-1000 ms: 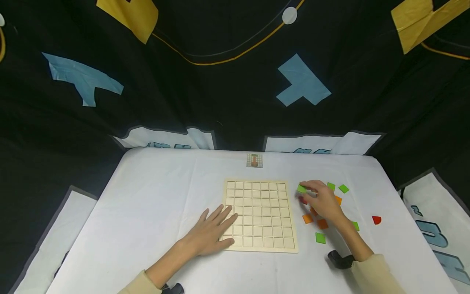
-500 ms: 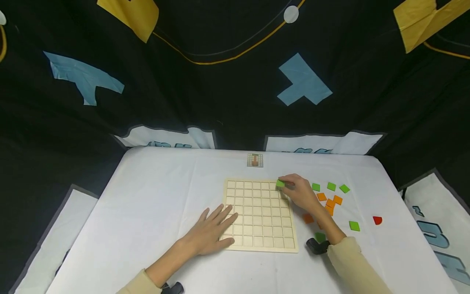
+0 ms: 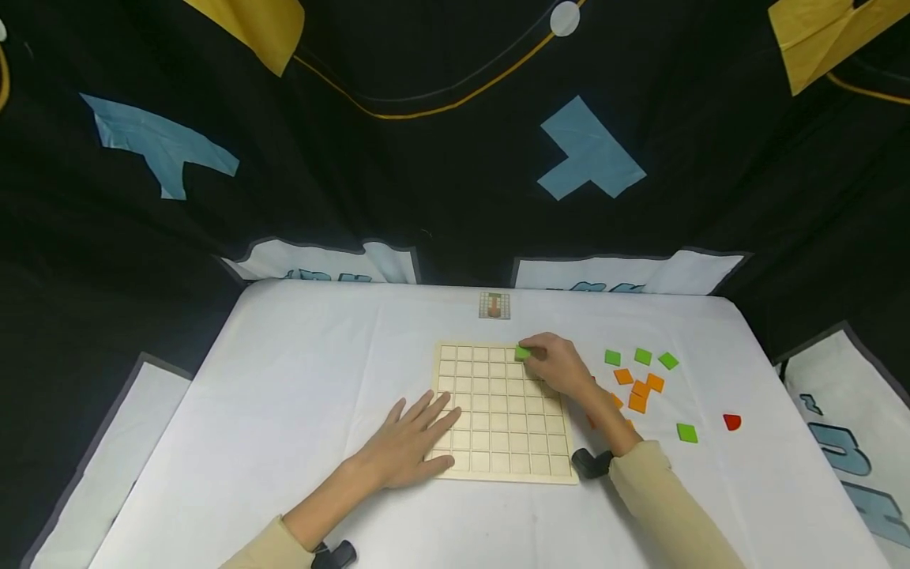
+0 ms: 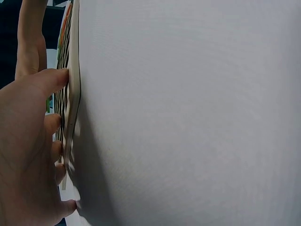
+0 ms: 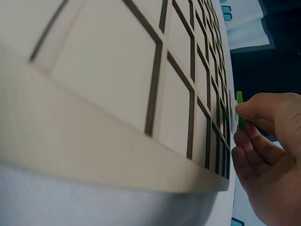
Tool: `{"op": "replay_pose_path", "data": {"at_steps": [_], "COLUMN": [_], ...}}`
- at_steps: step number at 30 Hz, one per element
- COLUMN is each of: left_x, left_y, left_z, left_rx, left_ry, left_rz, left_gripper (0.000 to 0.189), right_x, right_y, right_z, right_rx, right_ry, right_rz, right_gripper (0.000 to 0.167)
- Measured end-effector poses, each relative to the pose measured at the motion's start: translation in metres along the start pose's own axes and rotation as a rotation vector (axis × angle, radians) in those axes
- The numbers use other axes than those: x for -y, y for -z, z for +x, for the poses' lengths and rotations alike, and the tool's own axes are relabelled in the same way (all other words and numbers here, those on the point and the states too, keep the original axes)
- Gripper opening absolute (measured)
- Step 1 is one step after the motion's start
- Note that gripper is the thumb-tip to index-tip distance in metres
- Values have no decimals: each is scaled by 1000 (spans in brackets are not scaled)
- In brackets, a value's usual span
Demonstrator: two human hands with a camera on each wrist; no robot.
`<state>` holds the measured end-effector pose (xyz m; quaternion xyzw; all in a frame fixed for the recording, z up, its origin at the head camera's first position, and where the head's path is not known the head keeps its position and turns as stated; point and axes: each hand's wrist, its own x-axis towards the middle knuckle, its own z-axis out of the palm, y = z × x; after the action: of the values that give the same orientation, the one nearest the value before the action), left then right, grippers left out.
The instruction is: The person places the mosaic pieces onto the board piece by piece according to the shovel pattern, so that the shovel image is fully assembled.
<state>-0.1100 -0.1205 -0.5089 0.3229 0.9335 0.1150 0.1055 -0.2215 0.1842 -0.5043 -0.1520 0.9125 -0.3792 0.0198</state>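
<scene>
A square wooden board (image 3: 508, 431) with a grid of shallow cells lies on the white table. My left hand (image 3: 401, 446) rests with fingers spread on its left side, and in the left wrist view the thumb touches the board's edge (image 4: 74, 89). Over the far row, right of the middle, my right hand (image 3: 562, 367) pinches a green square tile (image 3: 522, 353). The right wrist view shows that tile (image 5: 240, 109) edge-on between thumb and fingers, at the far end of the grid. Whether it touches a cell I cannot tell.
Right of the board lie loose green tiles (image 3: 613, 358), orange tiles (image 3: 637, 403) and a red rounded piece (image 3: 732, 422). My right forearm covers some of them. Behind the board lies a small card (image 3: 494, 306) with a grid picture. A dark curtain (image 3: 455, 197) hangs behind the table.
My right hand has carried the green tile leftward from the loose pieces to above the board's far row. My left hand has stayed on the board.
</scene>
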Motion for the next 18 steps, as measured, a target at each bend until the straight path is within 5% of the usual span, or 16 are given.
{"op": "replay_pose_path", "data": {"at_steps": [18], "left_x": [1], "left_y": [2], "left_z": [1], "left_rx": [1], "left_ry": [-10], "left_rz": [4], "left_gripper": [69], "right_x": [2], "right_y": [-12], "right_z": [9], "right_rx": [15], "right_ry": [11], "right_rz": [-41], "right_gripper": [35]}}
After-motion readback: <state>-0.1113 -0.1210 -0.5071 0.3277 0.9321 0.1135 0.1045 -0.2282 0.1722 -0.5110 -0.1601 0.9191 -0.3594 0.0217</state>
